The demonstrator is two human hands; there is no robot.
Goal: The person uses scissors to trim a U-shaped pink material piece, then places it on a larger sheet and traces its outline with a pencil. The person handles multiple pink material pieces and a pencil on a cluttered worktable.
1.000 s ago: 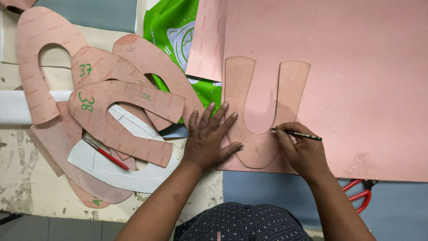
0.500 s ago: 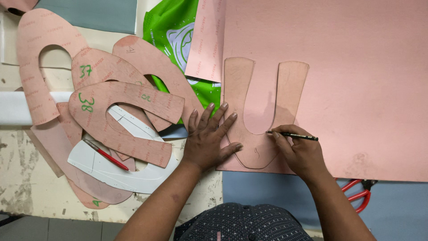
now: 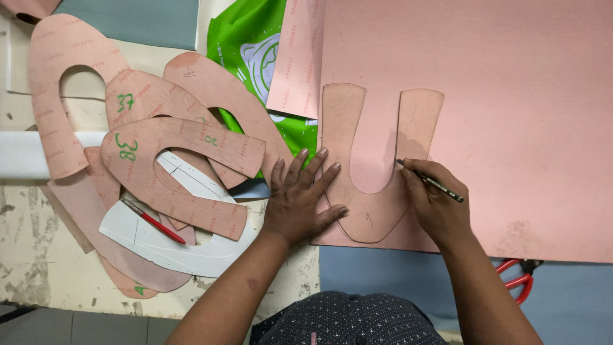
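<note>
The left hand (image 3: 300, 201) lies spread flat, pressing a U-shaped pink template (image 3: 373, 160) onto the large pink sheet (image 3: 498, 115) near the worktop's front edge. The right hand (image 3: 437, 204) pinches a pencil (image 3: 429, 181) at the template's inner edge.

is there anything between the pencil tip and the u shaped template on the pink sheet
Nothing visible. The right hand holds the dark pencil with its tip at the inner edge of the pink U-shaped card template. The left hand presses flat on the template's other side, clear of the pencil, on the large pink sheet.
</note>
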